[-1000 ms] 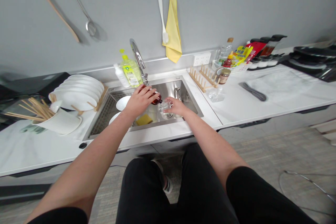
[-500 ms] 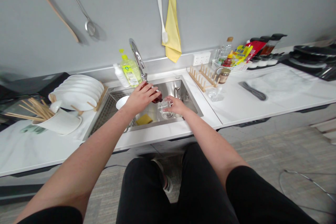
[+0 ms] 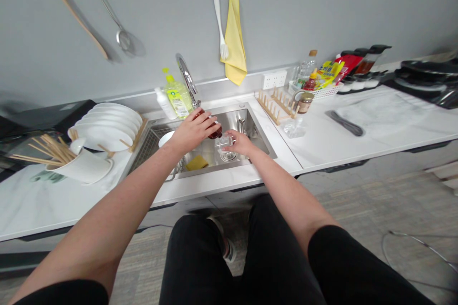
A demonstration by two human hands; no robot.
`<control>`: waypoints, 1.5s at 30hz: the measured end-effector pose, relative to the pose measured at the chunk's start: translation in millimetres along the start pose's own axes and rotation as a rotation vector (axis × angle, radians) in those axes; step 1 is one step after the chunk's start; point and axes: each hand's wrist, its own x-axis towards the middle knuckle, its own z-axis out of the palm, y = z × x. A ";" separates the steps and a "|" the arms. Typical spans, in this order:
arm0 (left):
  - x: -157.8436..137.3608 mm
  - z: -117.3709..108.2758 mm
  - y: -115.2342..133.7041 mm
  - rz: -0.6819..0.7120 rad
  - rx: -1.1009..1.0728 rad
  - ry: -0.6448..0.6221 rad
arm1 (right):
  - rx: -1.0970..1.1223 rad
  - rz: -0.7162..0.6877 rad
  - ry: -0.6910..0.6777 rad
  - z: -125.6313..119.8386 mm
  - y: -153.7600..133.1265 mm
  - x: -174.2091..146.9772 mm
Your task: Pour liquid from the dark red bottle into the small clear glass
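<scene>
Dark red bottle (image 3: 213, 129) sits tipped in the left hand (image 3: 191, 129) above the steel sink (image 3: 263, 139), its neck slanting down toward four o'clock, where a small clear glass (image 3: 224, 141) is held by the right hand (image 3: 241, 143). The left fingers (image 3: 207, 121) are wrapped round the bottle's body, so only its lower end shows past them. The right fingers are closed about the glass from the three o'clock side; the bottle's mouth is just beside the rim of the glass, and whether they touch cannot be told.

Directly below the glass lies the sink drain (image 3: 229, 156). A yellow sponge (image 3: 196, 163) rests on the sink floor at seven o'clock from the hands, and a white bowl (image 3: 165, 139) lies at nine o'clock. The faucet (image 3: 186, 76) arches up at twelve o'clock from the left hand, with a green soap bottle (image 3: 176, 97) just beside it. On the counter (image 3: 322, 145), white plates (image 3: 109, 124) stand in a rack well off at nine o'clock, and a wooden rack (image 3: 277, 105) stands at two o'clock. A yellow cloth (image 3: 234, 45) hangs on the wall above.
</scene>
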 end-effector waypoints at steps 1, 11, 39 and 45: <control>0.7 -0.2 -0.3 0.003 0.000 -0.003 | -0.002 0.001 0.001 -0.1 -0.3 0.0; 7.3 -6.9 -0.2 0.022 0.039 -0.035 | 0.002 0.011 0.018 -0.8 -1.8 -0.4; 16.1 -19.0 -1.8 0.082 0.040 -0.018 | 0.045 0.000 0.028 -1.3 -7.6 -1.4; 15.4 -18.5 -1.1 0.095 0.067 -0.030 | 0.029 0.015 0.023 -1.1 -5.3 -1.0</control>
